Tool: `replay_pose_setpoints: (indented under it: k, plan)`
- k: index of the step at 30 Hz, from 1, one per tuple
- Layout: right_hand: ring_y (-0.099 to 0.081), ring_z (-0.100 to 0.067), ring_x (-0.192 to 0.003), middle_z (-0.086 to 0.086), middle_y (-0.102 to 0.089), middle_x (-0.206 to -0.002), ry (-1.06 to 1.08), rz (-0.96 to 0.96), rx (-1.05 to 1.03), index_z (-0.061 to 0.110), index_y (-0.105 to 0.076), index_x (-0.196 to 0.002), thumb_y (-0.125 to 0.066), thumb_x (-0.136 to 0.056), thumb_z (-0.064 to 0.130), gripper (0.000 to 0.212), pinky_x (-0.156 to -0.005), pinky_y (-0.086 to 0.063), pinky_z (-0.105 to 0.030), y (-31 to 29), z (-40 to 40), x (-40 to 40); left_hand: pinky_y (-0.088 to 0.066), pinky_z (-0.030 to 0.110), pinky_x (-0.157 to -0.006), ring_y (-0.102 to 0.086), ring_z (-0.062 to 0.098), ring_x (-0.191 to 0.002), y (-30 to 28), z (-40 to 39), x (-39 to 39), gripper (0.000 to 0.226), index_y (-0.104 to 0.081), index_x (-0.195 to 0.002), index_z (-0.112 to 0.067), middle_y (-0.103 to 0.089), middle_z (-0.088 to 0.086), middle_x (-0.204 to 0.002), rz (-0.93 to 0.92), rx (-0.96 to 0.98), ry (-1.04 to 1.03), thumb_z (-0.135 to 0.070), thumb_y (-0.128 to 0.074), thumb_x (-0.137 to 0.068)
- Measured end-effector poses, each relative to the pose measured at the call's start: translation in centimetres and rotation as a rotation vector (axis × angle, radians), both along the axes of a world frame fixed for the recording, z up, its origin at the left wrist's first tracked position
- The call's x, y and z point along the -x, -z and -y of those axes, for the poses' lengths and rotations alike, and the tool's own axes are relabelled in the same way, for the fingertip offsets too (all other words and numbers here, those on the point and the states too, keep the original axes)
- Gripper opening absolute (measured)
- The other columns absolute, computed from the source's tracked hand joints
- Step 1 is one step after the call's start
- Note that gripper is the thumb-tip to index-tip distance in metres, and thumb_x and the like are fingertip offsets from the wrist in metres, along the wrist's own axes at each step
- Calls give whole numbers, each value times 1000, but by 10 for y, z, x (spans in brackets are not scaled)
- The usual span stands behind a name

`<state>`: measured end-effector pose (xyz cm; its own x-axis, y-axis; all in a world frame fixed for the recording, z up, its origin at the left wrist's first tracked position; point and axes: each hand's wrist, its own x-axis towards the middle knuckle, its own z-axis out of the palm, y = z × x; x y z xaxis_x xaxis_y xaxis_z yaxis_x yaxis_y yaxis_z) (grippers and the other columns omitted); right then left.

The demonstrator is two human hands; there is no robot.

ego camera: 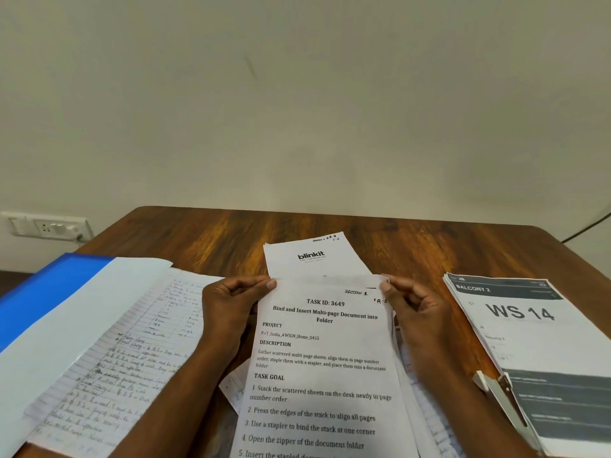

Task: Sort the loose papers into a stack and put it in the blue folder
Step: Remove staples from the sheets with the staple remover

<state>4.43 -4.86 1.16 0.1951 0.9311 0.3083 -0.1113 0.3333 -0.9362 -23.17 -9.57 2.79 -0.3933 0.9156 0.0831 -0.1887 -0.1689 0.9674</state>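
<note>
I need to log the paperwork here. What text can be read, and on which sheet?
Held sheet: "TASK ID: 3649", "Bind and Insert Multi-page Document into Folder", "SECTION 1"
Sheet behind: "blinkit"; its small print is unreadable
Right stack: "BALCONY 2", "WS 14"
Lined pages: handwriting, too blurred to read

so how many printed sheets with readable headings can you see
3. The white task-instruction sheet at centre, held at its top corners by the left hand and right hand; the white blinkit sheet behind it; the grey-banded WS 14 sheet at right. Others may lie underneath.
</note>
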Motion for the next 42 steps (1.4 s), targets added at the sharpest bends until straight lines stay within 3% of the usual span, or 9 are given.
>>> replay_pose_setpoints:
  k: [12,17,24,27,29,31,32,35,42]
  plan:
    - [-74,-44,-104,-16,-79,-103,-37,-30,76,14,-79,-101,-76,-91,23,14,-95,-55,-70,4,0,-5,-65,40,-71,-80,30,-83,7,-7,0,12,-81,-100,-9,-81,12,-91,-45,24,-59,-15,-80,-89]
    - [-77,-24,-105,-3,-81,-110,-86,70,20,21,-75,-123,-71,-96,18,27,-88,-62,-56,-1,7,-1,-64,38,-70,-79,29,-79,11,-8,0,9,-81,-95,-9,-81,12,-87,-38,-13,-128,-15,-82,-89]
    - [-77,-15,-97,7,-81,-100,16,235,-76,25,-80,-105,-75,-95,16,14,-87,-63,-54,8,1,-1,-64,46,-78,-79,28,-82,20,-14,-3,8,-81,-94,-14,-81,7,-88,-85,7,-199,-21,-82,-90]
    - [-76,-18,-98,2,-80,-100,-20,204,-81,27,-77,-118,-75,-94,15,26,-85,-64,-48,7,1,1,-64,42,-76,-80,26,-81,21,-14,-6,8,-81,-96,-15,-82,4,-87,-109,2,-217,-22,-80,-92]
    - [-74,-15,-91,5,-76,-105,-68,194,-74,35,-72,-129,-76,-94,14,41,-75,-63,-32,7,2,1,-64,41,-76,-80,23,-81,21,-14,-9,7,-81,-96,-17,-82,2,-88,-118,2,-224,-22,-80,-92]
    - [-65,-19,-71,5,-74,-103,-73,284,-87,43,-69,-133,-77,-94,17,47,-60,-58,-32,7,4,2,-64,40,-76,-80,19,-81,22,-14,-11,6,-81,-97,-19,-82,1,-89,-122,4,-230,-22,-80,-92]
    - [-57,-19,-62,10,-74,-96,-64,347,-108,44,-69,-131,-77,-94,18,45,-54,-52,-33,8,5,3,-64,39,-76,-79,18,-81,22,-14,-11,6,-81,-97,-20,-82,0,-89,-122,5,-234,-22,-80,-92]
    - [-50,-4,-53,31,-64,-69,10,473,-134,34,-74,-120,-77,-94,13,34,-52,-38,-11,6,9,4,-64,38,-77,-79,18,-83,22,-14,-12,7,-82,-99,-21,-82,-1,-90,-126,-2,-234,-23,-80,-92]
    - [-51,-3,-57,28,-69,-75,26,422,-52,28,-79,-102,-81,-91,15,17,-55,-43,-17,10,4,3,-63,37,-79,-79,16,-86,19,-10,-14,8,-82,-100,-21,-82,-2,-91,-162,-19,-225,-24,-79,-93]
